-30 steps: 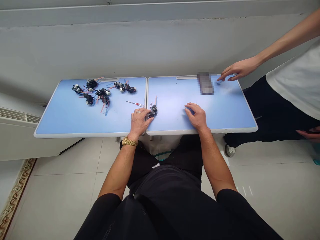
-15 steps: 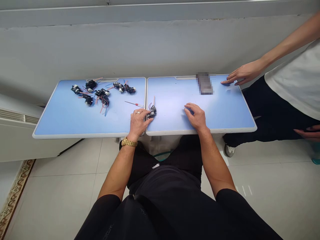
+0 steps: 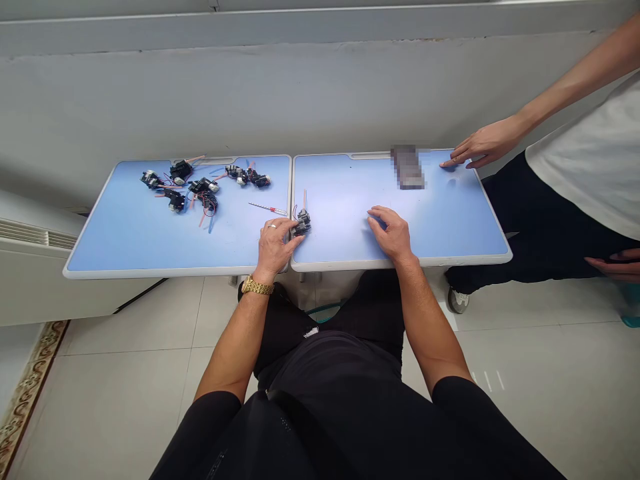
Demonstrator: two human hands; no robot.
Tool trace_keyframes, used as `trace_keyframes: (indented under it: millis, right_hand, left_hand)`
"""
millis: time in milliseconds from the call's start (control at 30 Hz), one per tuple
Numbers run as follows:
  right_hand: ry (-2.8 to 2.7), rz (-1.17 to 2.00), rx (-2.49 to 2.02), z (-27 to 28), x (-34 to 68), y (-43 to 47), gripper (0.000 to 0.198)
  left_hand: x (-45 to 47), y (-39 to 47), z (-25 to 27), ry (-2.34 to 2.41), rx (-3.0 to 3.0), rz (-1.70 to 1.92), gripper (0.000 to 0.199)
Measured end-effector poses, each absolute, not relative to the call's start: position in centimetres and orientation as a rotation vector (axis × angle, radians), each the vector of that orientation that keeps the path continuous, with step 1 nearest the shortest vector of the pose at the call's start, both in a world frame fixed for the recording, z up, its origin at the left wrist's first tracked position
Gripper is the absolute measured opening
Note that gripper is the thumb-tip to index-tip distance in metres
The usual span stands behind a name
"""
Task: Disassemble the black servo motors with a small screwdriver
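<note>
Near the seam between the two table tops, my left hand [image 3: 275,247] grips a small black mechanical part with wires [image 3: 303,223] between thumb and fingers. An orange strip sticks up from the far side of that part. My right hand [image 3: 391,233] rests on the right table top with its fingers curved and apart, holding nothing. Just beyond my left hand lies a thin screwdriver [image 3: 269,209] with a red and clear handle. Farther left, several similar black parts with wires [image 3: 204,187] lie in a loose group.
Two blue table tops [image 3: 340,247] with pale rims stand side by side against a wall [image 3: 320,100]. A pixelated dark rectangular object [image 3: 409,167] lies at the back right. Another person's hand [image 3: 483,147] touches the right table's far corner.
My left hand and the black part have shifted very slightly left, and the part seems turned a little. The right hand and the other person's hand look nearly the same.
</note>
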State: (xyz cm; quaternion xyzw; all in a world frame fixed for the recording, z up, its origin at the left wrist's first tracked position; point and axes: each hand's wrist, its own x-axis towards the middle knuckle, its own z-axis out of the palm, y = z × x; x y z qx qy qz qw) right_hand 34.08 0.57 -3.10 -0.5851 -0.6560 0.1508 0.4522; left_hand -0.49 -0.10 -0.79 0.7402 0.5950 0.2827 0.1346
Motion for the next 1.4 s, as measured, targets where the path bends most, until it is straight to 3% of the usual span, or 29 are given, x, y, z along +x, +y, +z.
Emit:
trace_keyframes:
  millis: [1400]
  right_hand:
    - [-1.638, 0.382, -1.450, -3.06, 34.14, 0.73, 0.027]
  left_hand:
    - [-0.65, -0.30, -0.67, 1.695, 2.051, 0.918, 0.029]
